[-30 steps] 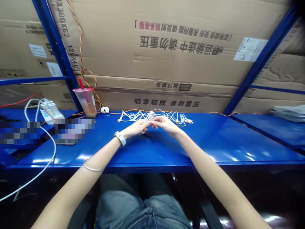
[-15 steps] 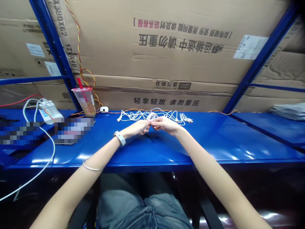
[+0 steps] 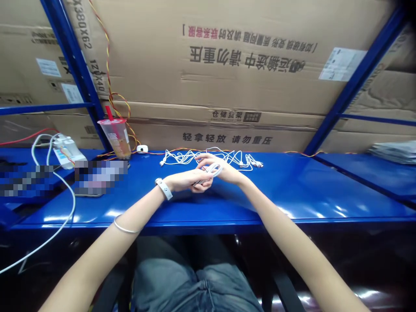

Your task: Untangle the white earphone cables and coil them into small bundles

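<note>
Left hand [image 3: 195, 178] pinches a coiled white cable [image 3: 215, 169] between thumb and fingers, loop projecting to its right. Right hand [image 3: 225, 170]: fingers loosely spread, arched behind the coil; contact with it cannot be told. Loose white cables [image 3: 176, 158] lie tangled on the blue surface [image 3: 308, 190] just beyond both hands. Lidded drink cup [image 3: 117, 141] stands well left of the left hand.

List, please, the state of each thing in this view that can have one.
Coiled white cable: wound in a loop, held.
Left hand: closed on the coil.
Right hand: fingers bent, at the coil; contact unclear.
Loose white cables: spread, tangled, on blue shelf.
Lidded plastic cup: standing, partly filled, red straw inserted.
Blurred flat device: lying; screen hidden.
</note>
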The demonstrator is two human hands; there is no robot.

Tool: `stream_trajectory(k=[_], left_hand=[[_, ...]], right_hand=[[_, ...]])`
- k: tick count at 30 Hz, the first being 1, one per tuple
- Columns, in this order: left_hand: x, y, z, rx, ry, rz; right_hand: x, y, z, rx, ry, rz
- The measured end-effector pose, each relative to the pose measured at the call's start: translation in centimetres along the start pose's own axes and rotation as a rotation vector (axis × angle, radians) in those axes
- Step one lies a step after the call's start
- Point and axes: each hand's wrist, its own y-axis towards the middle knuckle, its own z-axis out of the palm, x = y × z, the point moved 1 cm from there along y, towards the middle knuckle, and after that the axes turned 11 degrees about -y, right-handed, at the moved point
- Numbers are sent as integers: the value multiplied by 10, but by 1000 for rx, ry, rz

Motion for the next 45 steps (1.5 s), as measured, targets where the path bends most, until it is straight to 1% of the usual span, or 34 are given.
stream_trajectory(k=[3,6,8,11,13,15,18,21,25,30,32,34,36,41,45], left_hand=[[-5,-2,-5,-80,22,96],[-5,-3,-17,-162,44,160],[-3,-3,-27,-215,68,164],[2,-1,-39,-288,108,180],[4,1,-43,-312,127,201],[5,3,-44,-328,173,216],[4,5,-44,-376,435,243],[2,5,-45,-423,764,258],[3,5,-47,-424,1064,233],[7,5,-45,-418,1219,151],[9,7,-40,-465,1347,96],[10,9,-34,-543,1474,34],[12,12,-29,-608,1543,-8],[12,17,-21,-698,1594,-52],[7,16,-18,-749,1614,-26]], right_hand=[[-4,-1,2,-119,-113,113],[-6,-3,5,-129,-282,208],[-5,-3,9,-110,-363,188],[-2,-3,14,-106,-449,89],[-2,-3,16,-120,-506,47],[-3,-3,16,-144,-526,36],[-4,-2,14,-151,-485,62],[-4,-2,13,-98,-452,102],[-3,-3,13,-36,-437,137],[-1,-2,17,21,-483,177],[0,-2,19,21,-521,195],[1,-1,23,5,-553,206],[2,0,27,-14,-562,209],[5,2,31,-72,-511,223],[10,4,27,-122,-389,255]])
